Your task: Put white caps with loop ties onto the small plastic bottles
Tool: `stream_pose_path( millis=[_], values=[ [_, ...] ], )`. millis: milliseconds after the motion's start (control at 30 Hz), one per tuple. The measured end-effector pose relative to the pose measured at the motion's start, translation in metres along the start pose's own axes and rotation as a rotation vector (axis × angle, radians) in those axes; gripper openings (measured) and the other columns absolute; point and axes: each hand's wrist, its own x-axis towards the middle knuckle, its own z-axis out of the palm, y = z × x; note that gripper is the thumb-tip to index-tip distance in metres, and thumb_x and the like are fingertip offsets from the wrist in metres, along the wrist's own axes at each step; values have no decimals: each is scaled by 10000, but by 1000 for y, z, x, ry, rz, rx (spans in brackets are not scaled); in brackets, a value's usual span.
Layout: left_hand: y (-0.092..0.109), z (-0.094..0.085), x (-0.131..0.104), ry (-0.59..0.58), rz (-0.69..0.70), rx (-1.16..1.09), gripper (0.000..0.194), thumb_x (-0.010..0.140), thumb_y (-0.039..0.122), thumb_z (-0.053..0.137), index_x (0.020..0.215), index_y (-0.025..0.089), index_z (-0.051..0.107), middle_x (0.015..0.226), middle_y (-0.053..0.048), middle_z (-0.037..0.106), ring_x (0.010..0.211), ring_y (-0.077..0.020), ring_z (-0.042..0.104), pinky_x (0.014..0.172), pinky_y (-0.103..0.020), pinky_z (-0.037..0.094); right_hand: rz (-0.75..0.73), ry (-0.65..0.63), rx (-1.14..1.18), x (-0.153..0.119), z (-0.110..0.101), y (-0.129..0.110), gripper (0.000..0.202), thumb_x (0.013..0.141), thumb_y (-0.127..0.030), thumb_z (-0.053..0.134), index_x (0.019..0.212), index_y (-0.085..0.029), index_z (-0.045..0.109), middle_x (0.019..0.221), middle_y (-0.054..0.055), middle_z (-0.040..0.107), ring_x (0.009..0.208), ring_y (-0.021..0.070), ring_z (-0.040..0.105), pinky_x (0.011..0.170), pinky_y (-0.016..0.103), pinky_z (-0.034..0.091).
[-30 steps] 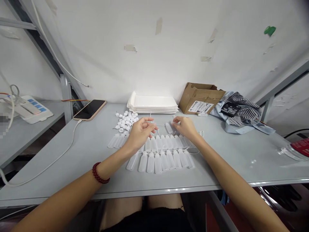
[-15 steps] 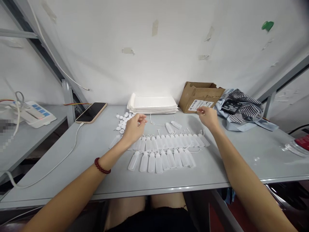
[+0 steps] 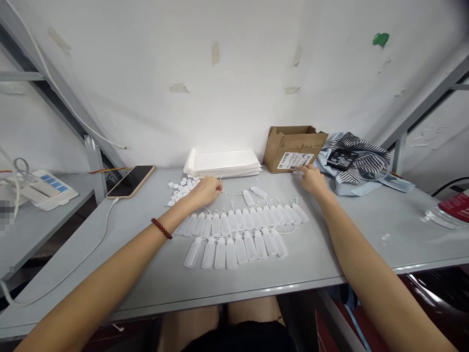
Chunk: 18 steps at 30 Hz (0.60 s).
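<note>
Several translucent bottles with thin white strings lie in two rows, a back row (image 3: 252, 218) and a front row (image 3: 230, 253). Two more bottles (image 3: 259, 192) lie behind them. My left hand (image 3: 208, 190) is closed beside the pile of small white caps (image 3: 180, 190); whatever its fingers hold is hidden. In front of the cardboard box (image 3: 293, 149), my right hand (image 3: 311, 178) has its fingers closed at a small clear piece near the box's base, too small to make out.
A stack of white envelopes (image 3: 223, 164) stands against the wall. On the left lies a phone (image 3: 131, 182) on a white cable. Striped cloth (image 3: 362, 161) is right of the box, and a clear container with a red label (image 3: 456, 208) sits far right.
The view has shifted. My left hand has turned palm down and its fingers have closed by the caps. My right hand has lowered to the table in front of the box.
</note>
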Motion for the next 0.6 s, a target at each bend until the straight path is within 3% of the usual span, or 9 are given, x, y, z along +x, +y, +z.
stream_pose_path(
  millis=[100, 200, 300, 367, 433, 600],
  values=[
    [0, -2, -5, 34, 6, 20, 195, 760, 111, 514, 722, 170, 696, 778, -77, 692, 809, -239, 629, 767, -342, 491, -3, -7, -4, 0, -1, 0, 503, 783, -41, 408, 1243, -156, 577, 1245, 147, 558, 1111, 304, 510, 867, 412, 453],
    [1, -8, -18, 121, -7, 34, 168, 792, 145, 524, 783, 165, 690, 874, -105, 669, 942, -276, 585, 821, -385, 477, 0, -8, -5, 0, -1, 0, 487, 786, -38, 423, 1237, -130, 579, 1252, 168, 549, 1113, 312, 513, 878, 412, 454],
    [4, -17, -37, 260, -2, 22, 168, 836, 167, 506, 861, 166, 673, 1111, -120, 617, 1096, -284, 502, 881, -407, 452, -8, -21, 4, 1, 0, 0, 449, 791, -49, 443, 1202, -139, 601, 1249, 158, 569, 1135, 309, 514, 893, 413, 450],
    [10, -22, -51, 439, 93, -22, 157, 859, 177, 510, 837, 183, 665, 1160, -95, 616, 1126, -269, 485, 916, -420, 429, -16, -44, 20, 2, 0, 0, 401, 796, -55, 456, 1137, -157, 640, 1183, 136, 628, 1113, 290, 547, 890, 396, 453],
    [17, -27, -62, 537, 177, -51, 140, 869, 169, 519, 832, 198, 651, 1137, -67, 649, 1128, -253, 493, 929, -424, 415, -16, -62, 40, 2, 0, 0, 355, 798, -61, 466, 1071, -160, 672, 1083, 124, 686, 1044, 271, 601, 865, 370, 466],
    [34, -30, -71, 670, 216, -99, 80, 851, 150, 577, 828, 207, 629, 900, -17, 717, 1000, -220, 583, 896, -400, 401, 6, -1, 93, -2, -9, -9, 299, 792, -93, 498, 1021, -119, 687, 1013, 159, 715, 965, 290, 650, 796, 368, 497]
  ],
)
